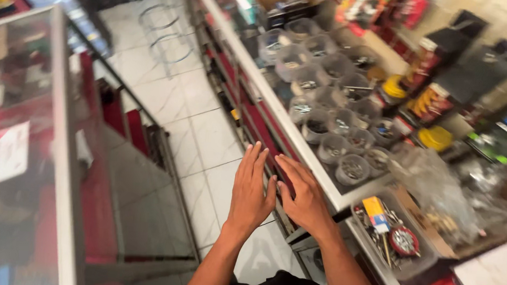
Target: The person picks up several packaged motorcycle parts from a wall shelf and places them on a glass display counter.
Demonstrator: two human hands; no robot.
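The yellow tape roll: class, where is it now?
In the head view, the yellow tape roll sits at the right on the counter, beyond the small tubs of hardware.

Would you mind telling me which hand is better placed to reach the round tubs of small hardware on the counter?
Probably the right hand: it is nearer the counter edge and the round tubs. The left hand is out over the tiled floor. Both are open and hold nothing.

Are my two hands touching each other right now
Apart. The head view shows a narrow strip of white floor tile between the left hand and the right hand.
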